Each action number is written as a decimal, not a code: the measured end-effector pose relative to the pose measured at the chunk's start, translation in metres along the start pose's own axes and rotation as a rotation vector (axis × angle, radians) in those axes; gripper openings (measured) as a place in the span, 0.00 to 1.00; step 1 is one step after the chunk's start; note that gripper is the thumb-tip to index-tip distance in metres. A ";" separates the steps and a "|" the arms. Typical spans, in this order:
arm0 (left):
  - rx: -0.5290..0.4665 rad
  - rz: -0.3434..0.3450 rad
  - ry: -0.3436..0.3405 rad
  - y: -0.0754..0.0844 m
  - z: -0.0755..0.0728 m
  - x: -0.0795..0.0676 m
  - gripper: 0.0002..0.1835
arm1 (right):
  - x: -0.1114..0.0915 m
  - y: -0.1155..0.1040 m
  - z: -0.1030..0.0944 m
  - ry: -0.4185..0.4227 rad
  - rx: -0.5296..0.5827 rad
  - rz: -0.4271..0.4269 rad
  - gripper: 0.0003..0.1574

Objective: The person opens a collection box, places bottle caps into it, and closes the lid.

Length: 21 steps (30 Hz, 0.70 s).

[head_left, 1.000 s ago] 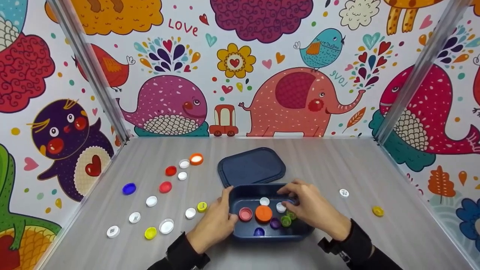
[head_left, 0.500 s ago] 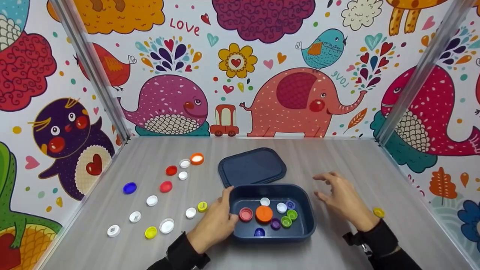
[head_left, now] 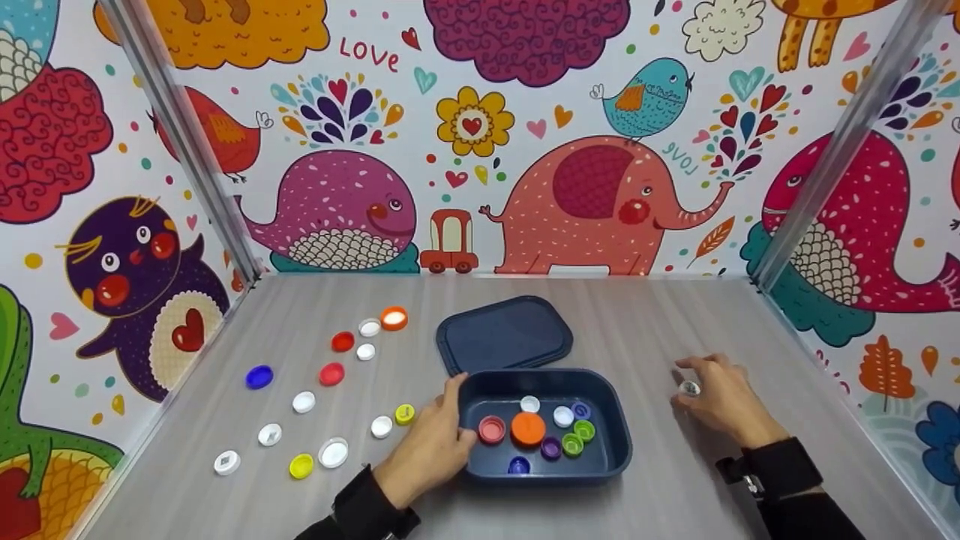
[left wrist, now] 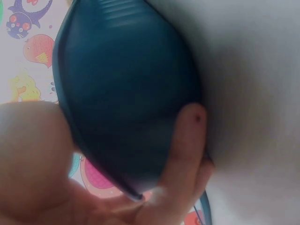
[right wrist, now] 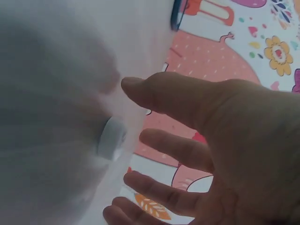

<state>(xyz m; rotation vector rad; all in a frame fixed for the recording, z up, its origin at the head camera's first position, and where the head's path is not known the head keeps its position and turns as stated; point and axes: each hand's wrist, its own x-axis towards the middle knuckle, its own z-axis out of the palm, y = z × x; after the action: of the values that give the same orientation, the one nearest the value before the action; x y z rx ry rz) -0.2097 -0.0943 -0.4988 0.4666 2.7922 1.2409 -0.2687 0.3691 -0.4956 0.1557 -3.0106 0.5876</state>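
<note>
My left hand (head_left: 429,444) grips the left end of a dark blue plastic box (head_left: 547,381). In the left wrist view its fingers (left wrist: 186,140) lie along the outer wall of the box (left wrist: 117,79). Inside the box sit several bottle caps, among them a large orange cap (head_left: 528,429) and a pink cap (head_left: 491,429). To the right of the box, my right hand (head_left: 726,401) is low over the table at a white bottle cap (head_left: 689,388). The right wrist view shows its thumb and fingers spread, with a gap to the white cap (right wrist: 111,138).
Behind the box lies its dark blue lid (head_left: 504,334). Several loose caps are scattered on the left, including a blue cap (head_left: 259,376), a yellow cap (head_left: 301,466) and a red cap (head_left: 331,373). Printed panels (head_left: 472,180) wall off the back and sides.
My right hand has left the box, where it was over the caps, and moved right to the white cap on the table. My left hand has stayed on the box.
</note>
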 end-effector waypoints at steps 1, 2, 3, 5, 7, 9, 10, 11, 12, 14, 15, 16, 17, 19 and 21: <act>0.003 0.001 0.002 0.000 0.000 0.000 0.46 | 0.000 0.002 0.000 -0.012 -0.007 0.013 0.39; 0.005 0.002 0.004 0.000 0.000 0.000 0.46 | 0.000 0.003 0.000 -0.020 -0.013 0.024 0.38; 0.007 0.001 0.004 0.000 0.001 0.000 0.46 | 0.000 0.004 -0.001 -0.023 -0.012 0.032 0.37; 0.011 0.000 0.004 0.000 0.001 0.000 0.46 | -0.001 0.005 0.000 -0.019 -0.008 0.033 0.34; 0.014 0.001 0.001 0.000 0.000 0.000 0.46 | -0.001 0.006 0.001 -0.001 0.008 0.016 0.28; 0.021 0.015 0.004 0.000 0.000 0.000 0.46 | -0.001 0.006 0.002 0.032 0.022 -0.019 0.20; 0.022 0.021 0.005 0.000 -0.001 0.000 0.46 | -0.001 0.006 0.003 0.049 0.024 -0.040 0.16; 0.024 0.027 0.006 0.000 -0.001 0.000 0.46 | 0.000 0.005 0.004 0.065 0.027 -0.060 0.13; 0.026 0.034 0.008 0.000 -0.001 0.000 0.46 | 0.000 0.005 0.005 0.078 0.030 -0.078 0.11; 0.027 0.043 0.012 -0.001 -0.001 -0.001 0.46 | 0.001 0.004 0.006 0.097 0.028 -0.103 0.09; 0.026 0.040 0.011 -0.001 -0.001 -0.001 0.46 | 0.001 0.003 0.006 0.098 0.029 -0.108 0.09; 0.025 0.037 0.010 -0.001 -0.001 0.000 0.46 | 0.001 0.003 0.007 0.100 0.031 -0.111 0.09; 0.025 0.034 0.009 -0.001 -0.001 0.000 0.46 | 0.001 0.002 0.007 0.099 0.035 -0.110 0.09; 0.025 0.031 0.008 -0.001 -0.001 0.000 0.46 | 0.002 0.001 0.007 0.092 0.045 -0.100 0.09; 0.023 0.028 0.008 -0.001 0.000 0.000 0.46 | 0.002 -0.001 0.006 0.080 0.056 -0.088 0.09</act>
<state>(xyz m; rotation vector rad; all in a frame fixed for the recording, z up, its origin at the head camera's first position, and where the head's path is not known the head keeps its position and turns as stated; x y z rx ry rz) -0.2098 -0.0954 -0.4992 0.5054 2.8183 1.2201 -0.2711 0.3653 -0.5009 0.2591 -2.8946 0.6533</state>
